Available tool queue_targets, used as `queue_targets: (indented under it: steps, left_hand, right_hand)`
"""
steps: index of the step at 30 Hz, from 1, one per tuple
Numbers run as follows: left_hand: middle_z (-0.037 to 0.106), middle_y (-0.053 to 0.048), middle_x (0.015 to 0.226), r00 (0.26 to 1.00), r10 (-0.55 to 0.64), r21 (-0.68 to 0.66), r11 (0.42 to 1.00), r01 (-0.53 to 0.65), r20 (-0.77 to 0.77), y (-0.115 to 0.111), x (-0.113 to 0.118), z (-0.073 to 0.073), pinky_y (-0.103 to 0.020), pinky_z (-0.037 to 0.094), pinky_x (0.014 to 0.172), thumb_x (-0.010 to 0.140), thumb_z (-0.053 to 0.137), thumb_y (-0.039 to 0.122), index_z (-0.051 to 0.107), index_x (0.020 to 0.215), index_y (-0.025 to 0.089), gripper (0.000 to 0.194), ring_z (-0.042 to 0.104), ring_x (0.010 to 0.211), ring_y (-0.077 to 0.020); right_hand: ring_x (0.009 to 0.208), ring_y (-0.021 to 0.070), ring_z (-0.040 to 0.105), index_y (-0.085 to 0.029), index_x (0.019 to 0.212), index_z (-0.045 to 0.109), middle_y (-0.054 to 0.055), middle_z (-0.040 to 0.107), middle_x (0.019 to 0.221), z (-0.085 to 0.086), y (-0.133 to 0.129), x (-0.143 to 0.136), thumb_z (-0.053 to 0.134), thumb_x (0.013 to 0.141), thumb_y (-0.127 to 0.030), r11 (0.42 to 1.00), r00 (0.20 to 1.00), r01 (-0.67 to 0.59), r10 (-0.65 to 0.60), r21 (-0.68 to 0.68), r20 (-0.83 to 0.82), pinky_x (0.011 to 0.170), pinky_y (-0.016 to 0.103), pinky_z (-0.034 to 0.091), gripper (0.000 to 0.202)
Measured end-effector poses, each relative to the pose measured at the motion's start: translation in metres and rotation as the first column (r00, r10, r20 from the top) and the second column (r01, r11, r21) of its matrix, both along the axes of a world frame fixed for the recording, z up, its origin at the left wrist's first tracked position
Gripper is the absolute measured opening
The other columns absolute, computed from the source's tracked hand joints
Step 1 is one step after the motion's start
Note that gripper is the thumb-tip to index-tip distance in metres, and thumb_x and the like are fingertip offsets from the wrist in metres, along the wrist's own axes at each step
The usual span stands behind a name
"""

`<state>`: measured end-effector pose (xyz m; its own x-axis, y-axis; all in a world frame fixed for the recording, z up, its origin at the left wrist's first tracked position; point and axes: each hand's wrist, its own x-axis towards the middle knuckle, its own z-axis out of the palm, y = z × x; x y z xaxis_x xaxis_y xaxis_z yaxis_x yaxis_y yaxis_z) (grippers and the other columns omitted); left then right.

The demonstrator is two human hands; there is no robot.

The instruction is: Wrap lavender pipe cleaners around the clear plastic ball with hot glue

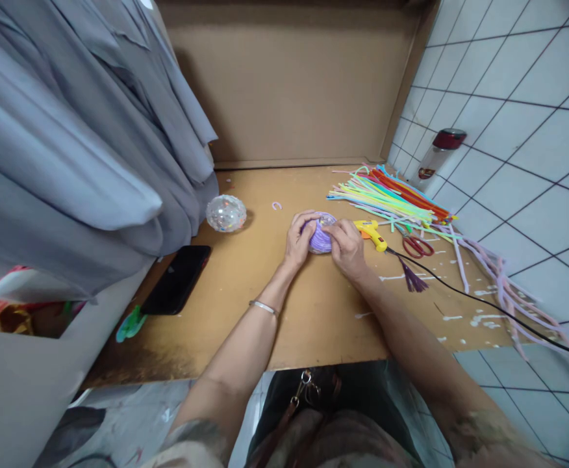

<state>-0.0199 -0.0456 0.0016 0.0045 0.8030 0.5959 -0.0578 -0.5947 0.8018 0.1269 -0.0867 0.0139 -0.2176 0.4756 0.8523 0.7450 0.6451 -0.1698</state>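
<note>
A small round ball (320,243) coiled with purple pipe cleaner rests on the wooden table, between both hands. My left hand (299,239) is wrapped around its left side, thumb on top. Curled fingers of my right hand (349,246) pinch at the ball's right upper side; whether they grip a strand end there is too small to tell. Just right of that hand lies a yellow glue gun (376,238) with a black cord. Red-handled scissors (417,247) and a dark purple tassel (414,279) are close by.
Many coloured pipe cleaners (391,198) are piled at the back right, near a red-lidded bottle (435,159) against the tiles. A clear decorated ball (226,213), a black phone (180,279) and a green item (131,324) sit left, beside grey cloth (94,130). A pink curl (277,206) lies behind.
</note>
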Motion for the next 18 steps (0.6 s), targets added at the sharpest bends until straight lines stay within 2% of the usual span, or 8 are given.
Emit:
queue_targets:
  steps: [5,10,18]
  left_hand:
    - [0.064,-0.012,0.125,0.989,-0.008,0.065,0.998,0.018,-0.148,-0.0011,-0.0055,0.0003,-0.046,0.040,0.113,0.085,0.059,0.065,0.071,0.107,0.023,0.050,0.056,0.126,-0.0287]
    - [0.059,-0.014,0.134,0.960,0.026,0.145,0.989,0.015,-0.279,-0.0012,-0.0049,-0.0026,-0.049,0.038,0.115,0.079,0.070,0.059,0.065,0.118,0.023,0.054,0.054,0.130,-0.0301]
    - [0.053,-0.017,0.142,0.859,0.224,0.237,0.964,-0.124,-0.461,-0.0068,-0.0009,-0.0024,-0.051,0.035,0.116,0.065,0.085,0.052,0.060,0.127,0.024,0.073,0.048,0.136,-0.0357]
  right_hand:
    - [0.085,0.0222,0.055,-0.022,0.104,0.072,0.007,0.058,0.086,-0.0014,0.0024,0.0027,0.041,0.098,-0.016,0.999,0.998,-0.022,0.020,-0.032,-0.066,0.076,0.035,0.046,0.032]
    - [0.085,0.0218,0.057,-0.023,0.105,0.071,0.007,0.059,0.087,-0.0042,0.0048,0.0057,0.042,0.098,-0.016,0.999,0.993,-0.045,0.043,-0.014,-0.108,0.077,0.036,0.048,0.030]
    - [0.083,0.0210,0.057,-0.022,0.105,0.070,0.006,0.057,0.088,-0.0031,0.0073,0.0104,0.042,0.096,-0.012,0.995,0.986,-0.088,0.080,-0.047,-0.149,0.075,0.035,0.049,0.030]
